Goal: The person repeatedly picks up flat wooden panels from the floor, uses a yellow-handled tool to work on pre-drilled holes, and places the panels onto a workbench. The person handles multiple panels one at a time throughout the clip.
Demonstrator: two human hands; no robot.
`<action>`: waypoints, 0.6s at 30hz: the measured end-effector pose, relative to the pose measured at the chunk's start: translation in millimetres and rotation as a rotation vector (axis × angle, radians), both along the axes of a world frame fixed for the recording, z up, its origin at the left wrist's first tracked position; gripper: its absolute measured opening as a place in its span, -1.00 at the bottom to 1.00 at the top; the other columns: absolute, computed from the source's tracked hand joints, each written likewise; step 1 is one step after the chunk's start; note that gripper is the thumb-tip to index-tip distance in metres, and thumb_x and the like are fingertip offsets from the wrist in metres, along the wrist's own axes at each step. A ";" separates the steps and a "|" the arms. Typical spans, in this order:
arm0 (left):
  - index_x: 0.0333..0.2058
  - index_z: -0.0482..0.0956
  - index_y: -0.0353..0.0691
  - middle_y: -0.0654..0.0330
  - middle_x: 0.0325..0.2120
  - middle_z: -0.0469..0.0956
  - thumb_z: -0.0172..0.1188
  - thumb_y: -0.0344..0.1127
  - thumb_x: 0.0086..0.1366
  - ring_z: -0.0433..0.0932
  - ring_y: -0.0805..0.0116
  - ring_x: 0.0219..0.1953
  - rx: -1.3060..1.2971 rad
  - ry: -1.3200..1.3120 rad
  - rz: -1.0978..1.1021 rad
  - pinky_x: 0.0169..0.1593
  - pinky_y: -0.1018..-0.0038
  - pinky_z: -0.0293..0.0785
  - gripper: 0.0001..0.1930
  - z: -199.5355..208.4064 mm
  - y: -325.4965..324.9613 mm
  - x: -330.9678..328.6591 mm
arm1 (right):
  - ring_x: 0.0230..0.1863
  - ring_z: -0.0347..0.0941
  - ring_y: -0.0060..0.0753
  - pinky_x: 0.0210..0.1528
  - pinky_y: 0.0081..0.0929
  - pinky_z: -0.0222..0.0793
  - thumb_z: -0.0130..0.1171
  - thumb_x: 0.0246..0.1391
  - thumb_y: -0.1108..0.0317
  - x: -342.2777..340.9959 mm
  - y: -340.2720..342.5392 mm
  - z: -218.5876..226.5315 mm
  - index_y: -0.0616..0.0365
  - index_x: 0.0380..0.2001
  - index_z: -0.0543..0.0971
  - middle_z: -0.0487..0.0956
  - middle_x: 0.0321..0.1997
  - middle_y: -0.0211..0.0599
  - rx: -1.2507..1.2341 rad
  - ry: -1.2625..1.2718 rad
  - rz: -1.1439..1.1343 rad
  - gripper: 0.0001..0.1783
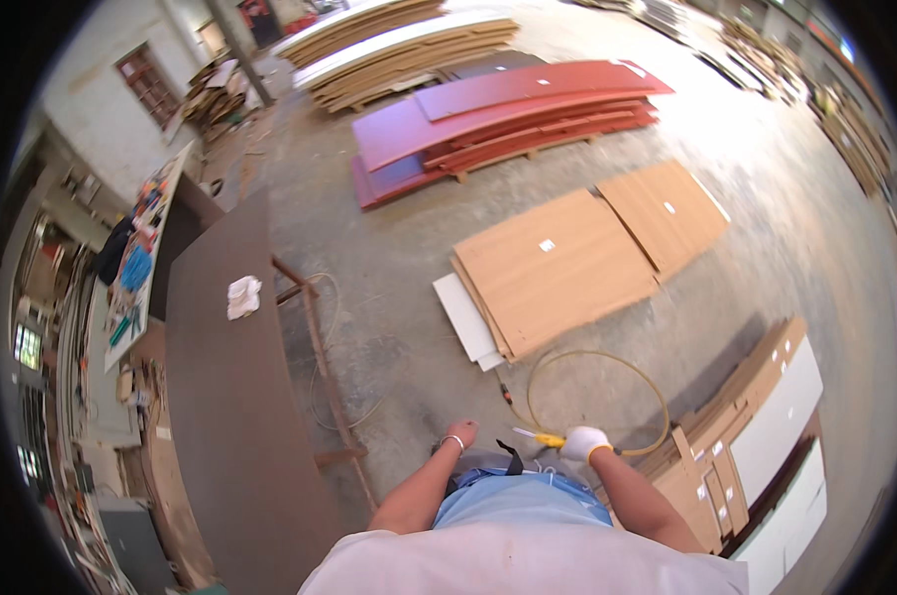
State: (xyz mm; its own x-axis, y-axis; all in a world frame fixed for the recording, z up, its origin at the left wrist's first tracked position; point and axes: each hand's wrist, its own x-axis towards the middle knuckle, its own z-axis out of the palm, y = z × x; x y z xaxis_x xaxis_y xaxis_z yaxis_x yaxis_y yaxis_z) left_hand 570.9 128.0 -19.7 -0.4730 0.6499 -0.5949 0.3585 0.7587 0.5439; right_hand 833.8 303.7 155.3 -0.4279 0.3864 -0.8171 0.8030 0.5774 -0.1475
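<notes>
A grey concrete floor [409,297] spreads through a bright workshop. On it lie one stack of red panels [488,114] and, nearer, two adjoining piles of tan panels [558,268]; one long dark brown table [230,397] stands at the person's left. One yellowish hose [597,353] loops over the floor ahead. Both forearms reach forward from the body, angled inward. The bare left hand [461,432] is loosely curled before the waist; whether it holds anything cannot be told. The gloved right hand [584,442] closes around one yellow tool [548,439], held in front of the waist, its long axis running nearly sideways, its slim tip pointing left and slightly away.
</notes>
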 end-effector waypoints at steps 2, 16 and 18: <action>-0.21 0.68 -0.12 -0.03 -0.17 0.62 0.07 -0.15 0.19 0.59 -0.05 -0.10 -0.056 -0.161 0.015 0.04 0.21 0.49 -0.69 10.5 35.9 37.9 | -0.07 0.59 -0.02 -0.01 -0.21 0.48 0.12 -0.05 0.04 69.1 28.0 -14.7 0.10 -0.21 0.69 0.65 -0.13 -0.01 0.068 -0.017 -0.233 -0.56; -0.22 0.70 -0.17 -0.07 -0.22 0.63 0.12 -0.20 0.15 0.59 -0.08 -0.11 -0.369 -0.019 -0.116 -0.03 0.21 0.52 -0.70 -89.7 74.2 -2.2 | -0.07 0.55 0.06 0.01 -0.16 0.45 0.12 -0.01 0.08 97.0 113.0 -63.2 0.12 -0.21 0.64 0.62 -0.16 0.06 0.090 -0.043 -0.647 -0.60; -0.24 0.68 -0.22 -0.08 -0.21 0.63 0.13 -0.20 0.15 0.59 -0.11 -0.12 -0.436 -0.089 -0.016 -0.03 0.18 0.51 -0.71 -127.9 100.6 -0.1 | -0.07 0.56 0.05 0.00 -0.15 0.45 0.13 -0.02 0.07 91.7 107.3 -79.9 0.12 -0.25 0.64 0.63 -0.17 0.04 0.142 -0.062 -0.840 -0.61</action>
